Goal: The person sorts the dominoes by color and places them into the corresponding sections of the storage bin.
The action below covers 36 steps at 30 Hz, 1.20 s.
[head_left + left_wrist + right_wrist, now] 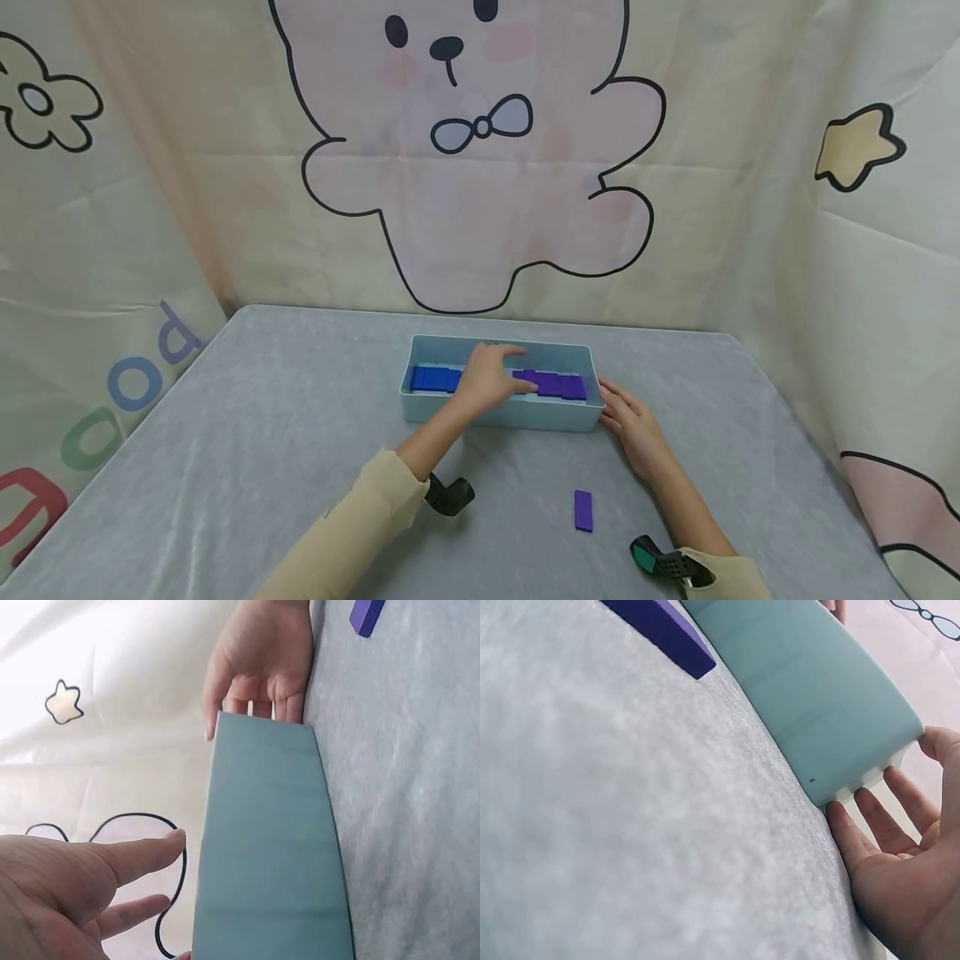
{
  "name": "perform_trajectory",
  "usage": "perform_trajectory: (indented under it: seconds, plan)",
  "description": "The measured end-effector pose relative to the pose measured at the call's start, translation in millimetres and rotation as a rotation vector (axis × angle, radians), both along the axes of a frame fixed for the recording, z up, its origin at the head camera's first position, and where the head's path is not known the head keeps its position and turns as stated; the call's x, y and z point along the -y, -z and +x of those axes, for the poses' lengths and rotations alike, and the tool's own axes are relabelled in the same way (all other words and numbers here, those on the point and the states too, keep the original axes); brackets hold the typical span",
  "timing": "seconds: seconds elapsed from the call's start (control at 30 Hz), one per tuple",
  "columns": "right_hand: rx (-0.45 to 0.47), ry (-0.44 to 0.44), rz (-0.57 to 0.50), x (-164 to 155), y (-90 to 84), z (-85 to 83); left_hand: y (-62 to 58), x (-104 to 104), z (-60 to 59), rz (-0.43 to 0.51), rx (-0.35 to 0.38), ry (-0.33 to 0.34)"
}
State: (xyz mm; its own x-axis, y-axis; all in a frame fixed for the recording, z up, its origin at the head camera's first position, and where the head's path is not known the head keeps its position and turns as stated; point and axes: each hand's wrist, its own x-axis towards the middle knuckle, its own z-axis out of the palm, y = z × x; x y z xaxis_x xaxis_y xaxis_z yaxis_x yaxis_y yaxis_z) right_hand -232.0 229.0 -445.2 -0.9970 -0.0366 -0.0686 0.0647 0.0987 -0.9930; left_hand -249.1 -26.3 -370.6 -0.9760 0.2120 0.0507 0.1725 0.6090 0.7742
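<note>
A pale teal open box (495,416) stands lengthwise on the grey cloth. Along its left part lie several flat blue blocks (433,379), with a row of flat purple blocks (557,385) at the right. My left hand (486,379) reaches over the box's front rim, thumb and fingers spread apart above the purple row; nothing shows between them. Its palm covers the middle of the row. Against the box's right end, my right hand (636,429) rests its extended fingertips (841,815). One loose purple block (583,510) lies on the cloth in front of the box.
Grey cloth (225,467) covers the table. Behind it hangs a printed curtain (690,250) with a bear figure, and more curtain stands at both sides. Black straps with small devices (450,496) sit at both wrists.
</note>
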Motion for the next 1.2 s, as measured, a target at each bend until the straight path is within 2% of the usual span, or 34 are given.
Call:
perform_trajectory:
  seconds: [0.3,0.57,0.73,0.93,1.2]
  plan:
    - [-0.016,0.009,-0.011,0.9,-0.3,0.3,-1.5,-7.4,23.4,0.049,-0.085,0.021]
    - [-0.015,0.026,-0.013,1.5,0.8,-0.1,2.3,-17.0,39.0,0.106,-0.113,0.109]
    - [-0.024,0.023,-0.009,1.6,0.8,0.3,8.0,-24.1,46.2,0.105,-0.146,0.181]
    - [-0.033,0.011,-0.012,0.7,0.6,1.5,17.1,-28.5,53.7,0.135,-0.145,0.273]
    - [-0.047,0.010,-0.051,0.7,0.7,1.5,28.6,-30.9,57.7,0.146,-0.085,0.379]
